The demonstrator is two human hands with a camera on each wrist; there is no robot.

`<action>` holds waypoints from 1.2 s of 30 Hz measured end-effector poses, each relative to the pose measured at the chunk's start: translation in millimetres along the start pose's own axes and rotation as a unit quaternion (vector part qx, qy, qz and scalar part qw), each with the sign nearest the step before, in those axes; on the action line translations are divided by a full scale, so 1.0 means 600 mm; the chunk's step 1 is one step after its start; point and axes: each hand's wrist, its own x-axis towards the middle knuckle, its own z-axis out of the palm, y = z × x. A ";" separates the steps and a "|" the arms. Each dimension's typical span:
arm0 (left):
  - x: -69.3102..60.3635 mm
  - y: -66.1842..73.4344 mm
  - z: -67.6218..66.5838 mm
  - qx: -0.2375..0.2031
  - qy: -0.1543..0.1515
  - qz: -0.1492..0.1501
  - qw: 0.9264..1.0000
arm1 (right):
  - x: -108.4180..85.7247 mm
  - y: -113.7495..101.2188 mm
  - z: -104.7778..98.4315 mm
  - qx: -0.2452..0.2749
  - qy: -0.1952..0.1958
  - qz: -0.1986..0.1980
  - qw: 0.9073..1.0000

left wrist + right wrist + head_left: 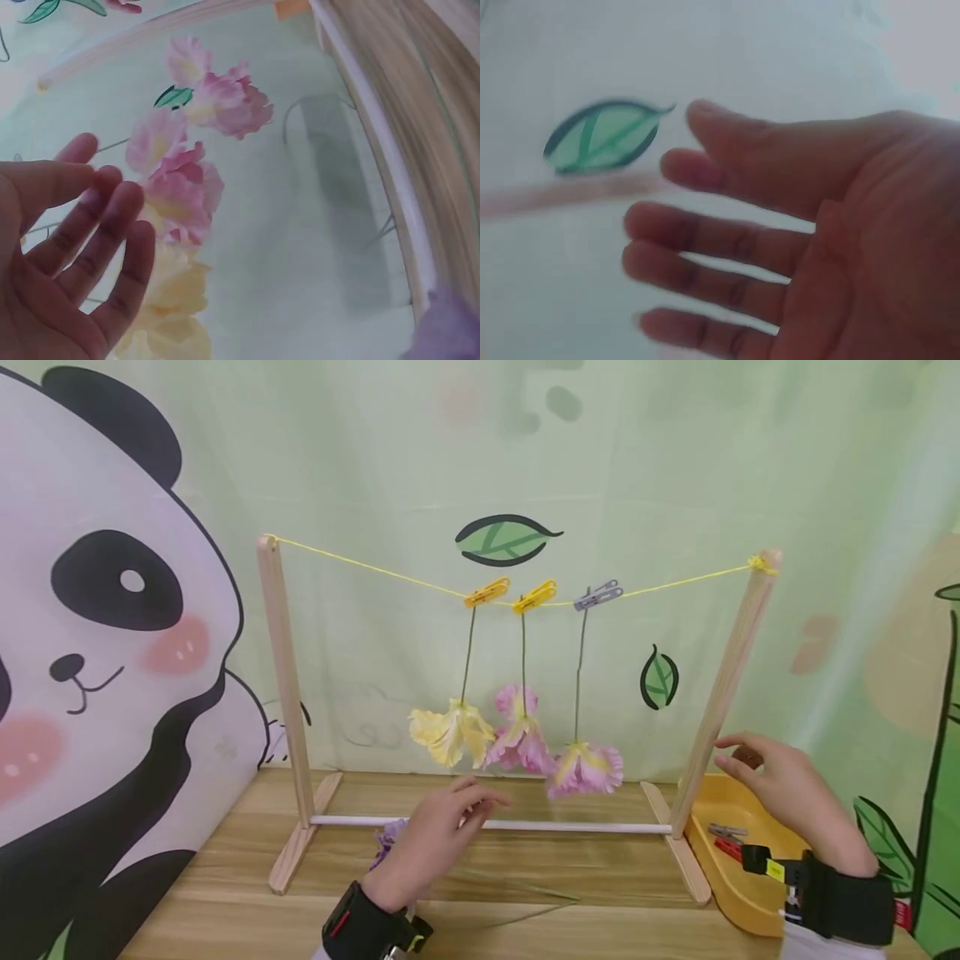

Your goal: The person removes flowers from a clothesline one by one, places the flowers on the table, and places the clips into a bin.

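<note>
Three flowers hang head-down from a yellow string [360, 565]: a yellow one [452, 733] and a pink one [521, 743] under yellow clips [534, 598], and another pink one [588, 768] under a grey clip [597, 596]. My left hand [442, 831] is in the air in front of the flowers, fingers loosely bent and holding nothing; the left wrist view shows its palm [45, 285] beside the petals. A purple flower [387, 843] lies partly hidden behind it. My right hand [787, 789], empty with relaxed fingers [720, 232], hovers by the right post [723, 693].
A yellow tray [750, 902] with a grey clip [727, 831] and a red clip [727, 848] stands at the right, beside the frame's foot. A white bar [570, 827] joins the wooden posts low down. Green stems [540, 912] lie on the table's front part.
</note>
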 end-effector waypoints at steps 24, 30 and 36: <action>0.001 -0.007 -0.015 -0.053 0.137 -0.010 0.989 | 0.019 -0.151 0.092 0.110 0.116 -0.204 0.966; 0.004 -0.003 -0.014 -0.055 0.169 -0.006 0.984 | 0.021 -0.161 0.102 0.095 0.098 -0.204 0.969; 0.009 0.003 -0.018 -0.061 0.183 0.004 0.981 | 0.024 -0.166 0.102 0.081 0.104 -0.196 0.972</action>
